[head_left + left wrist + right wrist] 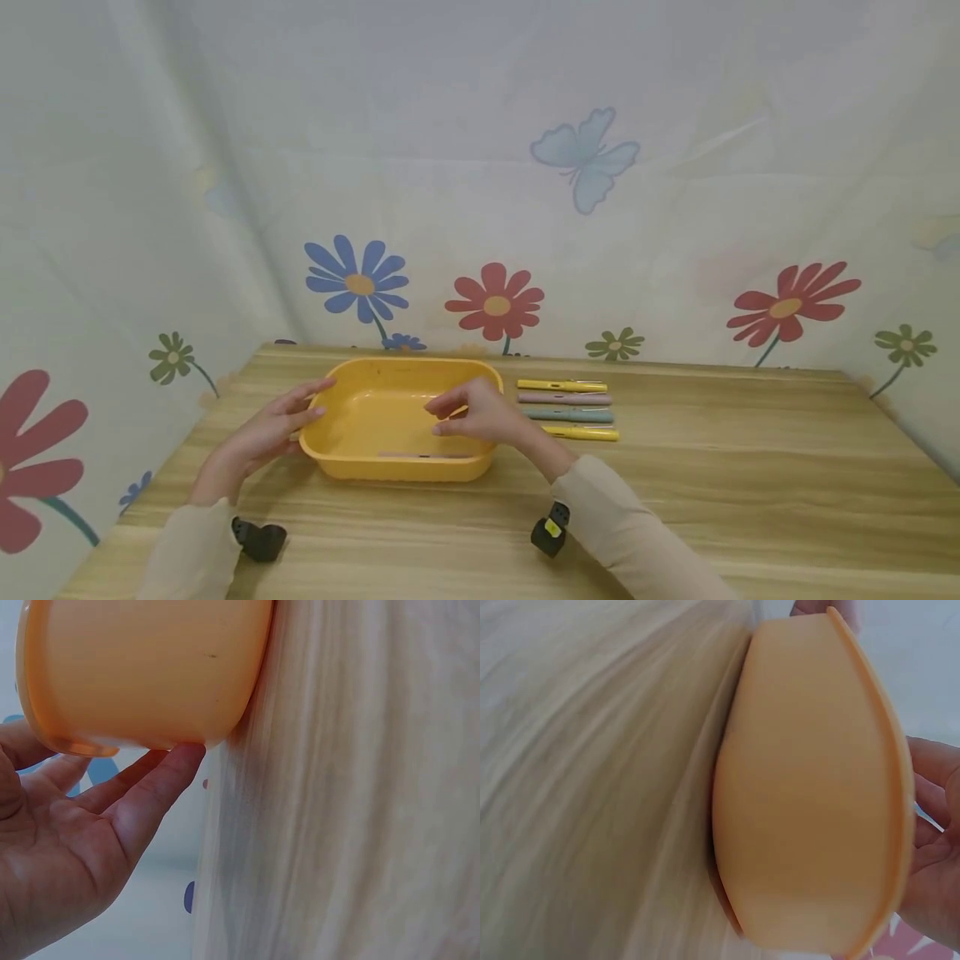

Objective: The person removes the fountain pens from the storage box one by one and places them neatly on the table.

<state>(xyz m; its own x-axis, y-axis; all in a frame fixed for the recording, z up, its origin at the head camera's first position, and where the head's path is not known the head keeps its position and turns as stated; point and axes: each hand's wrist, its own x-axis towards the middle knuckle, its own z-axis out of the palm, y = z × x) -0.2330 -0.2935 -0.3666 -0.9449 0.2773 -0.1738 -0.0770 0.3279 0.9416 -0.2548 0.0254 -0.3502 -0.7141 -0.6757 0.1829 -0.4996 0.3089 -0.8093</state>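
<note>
A yellow plastic basin stands on the wooden table. My left hand grips its left end, the thumb over the rim; in the left wrist view the fingertips of this hand press the outer wall. Over the basin's right side reaches my right hand, fingers loosely bent and a gap between thumb and fingertips, with nothing visible in it. Inside, along the front wall, lies a pale pink pen, partly hidden by the rim. The basin's wall covers most of the right hand's fingers in the right wrist view.
Right of the basin, several capped pens lie in a column: a yellow pen at the back, a pink pen, a teal pen and another yellow pen in front. A flowered cloth hangs behind the table.
</note>
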